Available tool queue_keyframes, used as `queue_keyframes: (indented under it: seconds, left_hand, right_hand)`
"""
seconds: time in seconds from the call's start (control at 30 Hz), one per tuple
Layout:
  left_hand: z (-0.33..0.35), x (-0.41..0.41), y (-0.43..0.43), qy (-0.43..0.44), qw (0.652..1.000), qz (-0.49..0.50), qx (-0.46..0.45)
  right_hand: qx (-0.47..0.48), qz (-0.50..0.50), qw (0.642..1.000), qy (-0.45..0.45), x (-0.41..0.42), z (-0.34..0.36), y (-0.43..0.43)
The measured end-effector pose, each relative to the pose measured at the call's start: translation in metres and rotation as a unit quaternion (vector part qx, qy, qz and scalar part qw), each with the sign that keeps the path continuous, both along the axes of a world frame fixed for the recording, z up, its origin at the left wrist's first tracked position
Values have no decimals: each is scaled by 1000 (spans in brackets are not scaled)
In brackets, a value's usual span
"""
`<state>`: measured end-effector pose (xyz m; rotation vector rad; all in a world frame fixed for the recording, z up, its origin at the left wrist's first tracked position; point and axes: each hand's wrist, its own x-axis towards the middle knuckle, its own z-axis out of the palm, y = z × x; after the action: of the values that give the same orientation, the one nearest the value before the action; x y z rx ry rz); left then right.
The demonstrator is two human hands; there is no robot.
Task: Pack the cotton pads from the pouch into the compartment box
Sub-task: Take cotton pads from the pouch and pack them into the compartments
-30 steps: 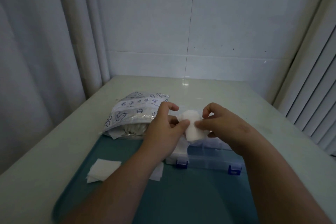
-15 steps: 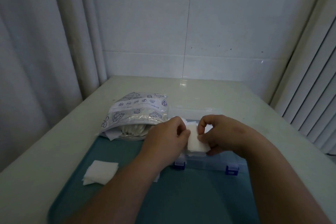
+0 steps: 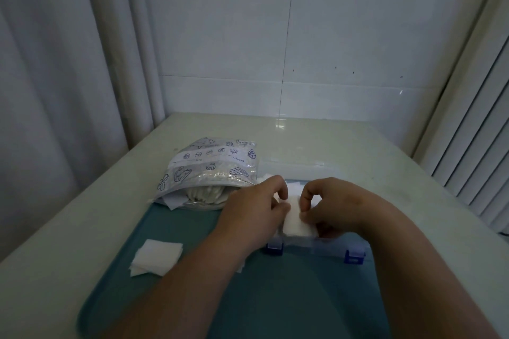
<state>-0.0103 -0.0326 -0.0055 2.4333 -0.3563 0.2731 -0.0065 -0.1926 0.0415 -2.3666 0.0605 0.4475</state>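
Head view. Both hands work over the near part of the compartment box [image 3: 314,243], a clear plastic box with two blue latches on its front wall.

Left hand [image 3: 253,209]: fingers curled, thumb and fingertips pinching the left edge of a stack of cotton pads [image 3: 297,221].
Right hand [image 3: 338,206]: fingers curled, index and thumb pinching the right edge of the same stack.

The stack is white, roughly square, and held low between the two hands, just behind the box's front wall. The hands cover the inside of the box, so which compartment it is over, and whether it touches the bottom, cannot be told.

The box sits on a teal tray [image 3: 275,297], toward its far right side. The pouch [image 3: 212,170], printed with blue shell drawings, lies left of the box at the tray's far left edge, its open mouth facing the person, with more white pads showing inside. A few loose pads [image 3: 157,254] lie on the tray's left part, well apart from the box. The tray rests on a pale table [image 3: 82,228] against a tiled wall.
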Motion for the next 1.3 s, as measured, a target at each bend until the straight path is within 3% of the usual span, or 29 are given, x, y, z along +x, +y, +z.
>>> queue_keyframes:
  seconds: [0.33,0.53,0.9,1.1,1.3]
  left_hand:
    - [0,1,-2,-24,992,-17,125]
    - [5,5,8,79,996,-30,41]
    - [15,11,-1,80,976,-56,197]
    - [13,12,4,89,978,-72,175]
    - [11,13,6,99,981,-80,146]
  right_hand:
    - [-41,3,999,11,3,-5,1]
    - [-11,-16,1000,-5,2,1,-3]
    - [-110,47,992,-30,4,-10,2]
    - [-122,37,991,-28,2,-5,5]
    - [-217,38,975,-43,5,-6,11]
